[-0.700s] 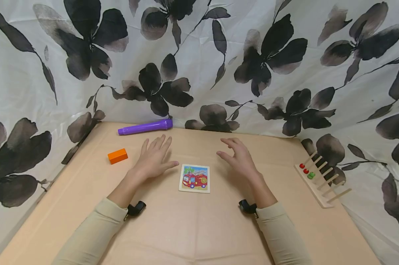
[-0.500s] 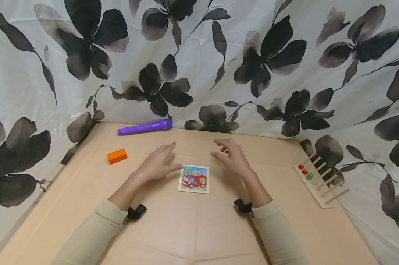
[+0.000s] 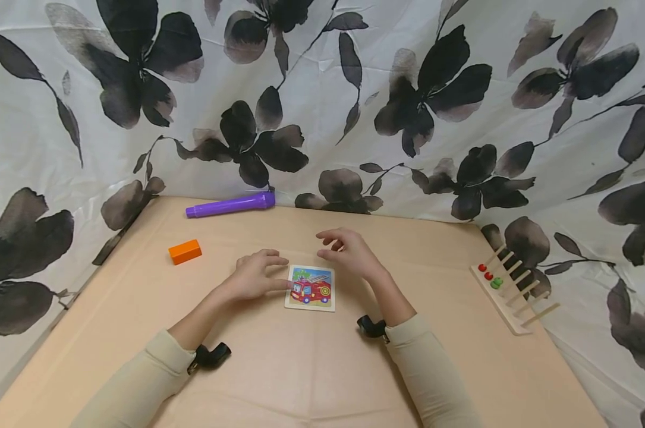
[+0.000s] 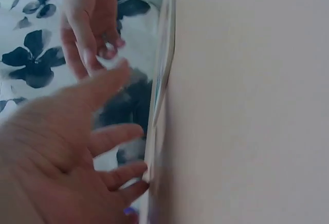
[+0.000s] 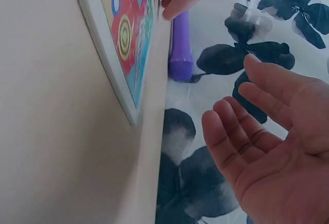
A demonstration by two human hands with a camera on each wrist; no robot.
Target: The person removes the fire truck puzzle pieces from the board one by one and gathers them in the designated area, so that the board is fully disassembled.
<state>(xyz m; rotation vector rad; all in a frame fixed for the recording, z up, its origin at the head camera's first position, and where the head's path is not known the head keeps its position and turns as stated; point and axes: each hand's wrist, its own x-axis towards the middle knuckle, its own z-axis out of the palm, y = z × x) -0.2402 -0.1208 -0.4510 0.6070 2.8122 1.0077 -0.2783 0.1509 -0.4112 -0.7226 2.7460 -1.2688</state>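
Artwork on the small square board [image 3: 310, 289] shows a red fire engine [image 3: 312, 292] with a pale ladder and a round yellow coil, green leaves and blue sky behind; any lettering in the print is too small to make out. The board lies flat on the peach-coloured table [image 3: 311, 368], between the two hands. On its left, the left hand [image 3: 254, 276] grasps nothing, fingers parted, thumb reaching over the board's left edge; whether the thumb touches it cannot be told. Near the board's far right corner, the right hand [image 3: 350, 254] is likewise unoccupied, its fingers loosely bent. Farther left sits an orange block [image 3: 185, 252], with a purple tube [image 3: 230, 205] at the far edge. A wooden peg rack [image 3: 509, 318] at the right carries red beads [image 3: 482, 267] and green beads [image 3: 496, 283]. Flower-printed cloth [image 3: 322, 77] hangs behind.
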